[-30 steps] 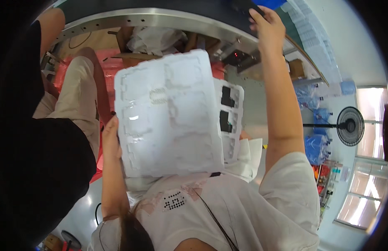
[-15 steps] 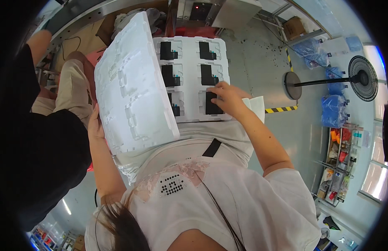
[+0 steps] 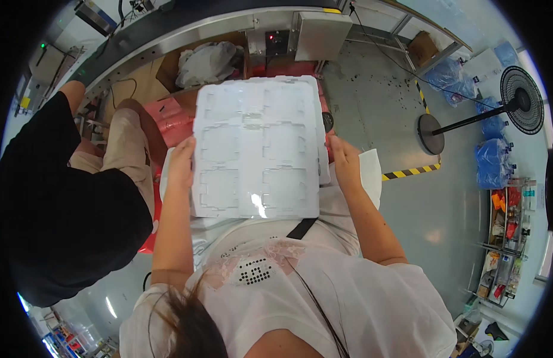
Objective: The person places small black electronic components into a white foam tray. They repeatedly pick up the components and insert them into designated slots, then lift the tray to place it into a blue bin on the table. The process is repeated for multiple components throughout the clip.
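Note:
A white moulded plastic tray with rows of shallow recesses lies across my lap, covering the black parts seen before. The edge of a second white tray shows from beneath it on the right. My left hand is closed on the upper tray's left edge, its fingertips partly out of sight. At the right side my right hand has its fingers bent against the edge of the stacked trays. Which layer those fingers grip is hard to make out.
Close on my left sits a person in a black top. Beyond the trays run a metal-framed bench and a grey bag in a box. A standing fan, blue-wrapped bottles and a shelf rack stand at right.
The tilted tray has come down flat over the tray of black parts and now hides them. My right hand has moved from a black part to the right edge.

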{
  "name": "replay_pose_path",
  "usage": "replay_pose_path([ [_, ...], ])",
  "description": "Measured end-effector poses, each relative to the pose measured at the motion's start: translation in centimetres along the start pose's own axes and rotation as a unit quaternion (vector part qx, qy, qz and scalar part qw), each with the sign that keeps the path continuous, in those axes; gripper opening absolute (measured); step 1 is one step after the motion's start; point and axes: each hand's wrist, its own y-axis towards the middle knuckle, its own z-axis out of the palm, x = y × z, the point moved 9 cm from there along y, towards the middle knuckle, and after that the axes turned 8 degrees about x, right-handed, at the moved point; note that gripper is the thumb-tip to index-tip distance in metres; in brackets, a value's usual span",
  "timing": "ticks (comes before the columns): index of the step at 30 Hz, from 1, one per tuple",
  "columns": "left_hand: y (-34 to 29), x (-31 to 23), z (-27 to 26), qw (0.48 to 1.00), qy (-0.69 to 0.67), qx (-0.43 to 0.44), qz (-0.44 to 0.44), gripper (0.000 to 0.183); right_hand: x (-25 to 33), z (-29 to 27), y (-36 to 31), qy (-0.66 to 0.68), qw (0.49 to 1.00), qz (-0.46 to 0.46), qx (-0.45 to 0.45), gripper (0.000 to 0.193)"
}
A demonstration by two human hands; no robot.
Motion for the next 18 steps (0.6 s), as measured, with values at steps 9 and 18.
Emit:
replay_pose_path([
  [9, -0.7, -1.6, -4.0, 0.996, -0.069, -0.060, -0.021, 0.031, 2.2, 5.8, -8.4, -0.422, 0.860, -0.273, 0.085, 0.025],
  [18, 3.1, -0.4, 1.5, 0.933, 0.326, -0.124, 0.084, 0.029, 1.1, -4.1, 1.6, -0.102, 0.979, -0.072, -0.163, 0.032],
])
